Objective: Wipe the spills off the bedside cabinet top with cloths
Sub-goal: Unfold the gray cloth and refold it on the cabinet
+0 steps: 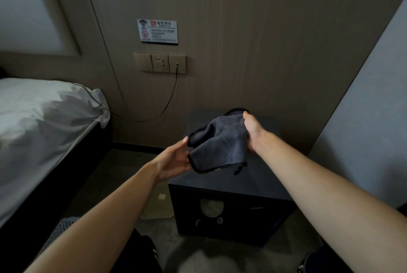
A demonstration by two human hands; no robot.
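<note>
Grey microfibre cloth with a dark stitched border hangs in the air above the bedside cabinet, held between both hands. It does not appear to touch the cabinet top. One corner of the cloth droops toward the front edge of the top.

Right hand: the fingers are curled and pinch the upper edge of the cloth; the thumb lies on the near side of the fabric. The right forearm crosses over the right part of the cabinet.

Left hand: the palm faces right, the fingers are only slightly bent, and the fingertips meet the lower left edge of the cloth. The fabric hides part of the fingers, so whether they actually clamp the cloth cannot be told.

Cabinet: a dark, box-shaped unit standing on the floor against the wood-grain wall panel. Its front face carries a round pale fitting. Spills on the top cannot be made out in the dim light.

Surroundings: a bed with white bedding stands to the left, well apart from the cabinet. A socket panel is mounted on the wall above and left of the cabinet, with a thin black cable plugged into its right section and running down toward the bed. A white notice card is fixed just above the socket panel.
</note>
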